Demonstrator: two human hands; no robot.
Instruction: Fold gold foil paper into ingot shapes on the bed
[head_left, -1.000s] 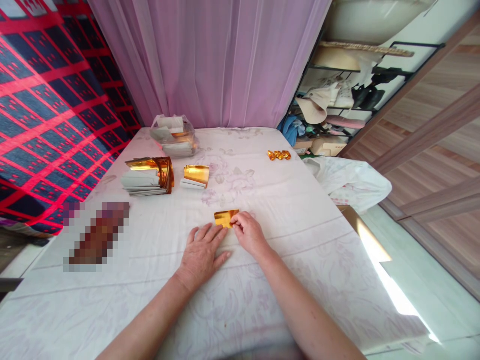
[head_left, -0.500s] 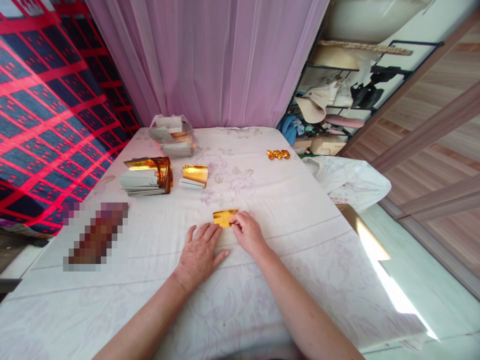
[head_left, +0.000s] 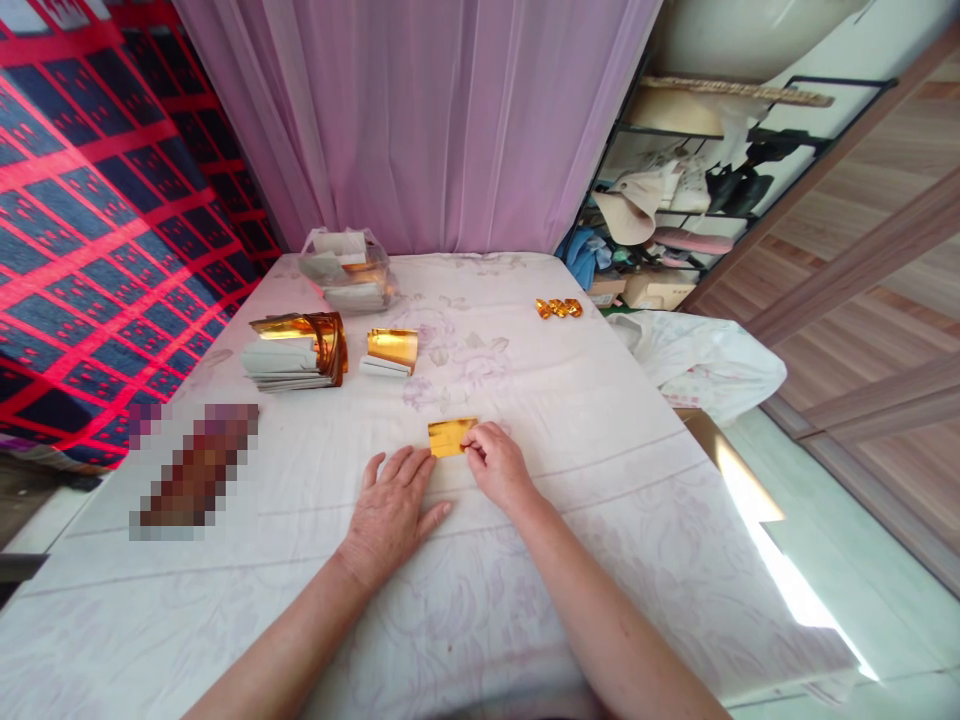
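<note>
bright; sun glares white on the floor [head_left: 799, 592] (edges stretched), a pixelated patch [head_left: 196, 470] at left.

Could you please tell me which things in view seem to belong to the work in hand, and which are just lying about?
Likely part of the work:
gold sheet at the right hand
small gold stack
larger stack
bagged sheets
shiny gold pieces

Apparently just lying about:
cap
dark shoes
white bag

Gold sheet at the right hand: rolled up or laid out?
Laid out: the gold sheet shows a roughly rectangular gold face on the tablecloth, right hand at its right side. Cannot tell whether it's folded underneath.
</note>
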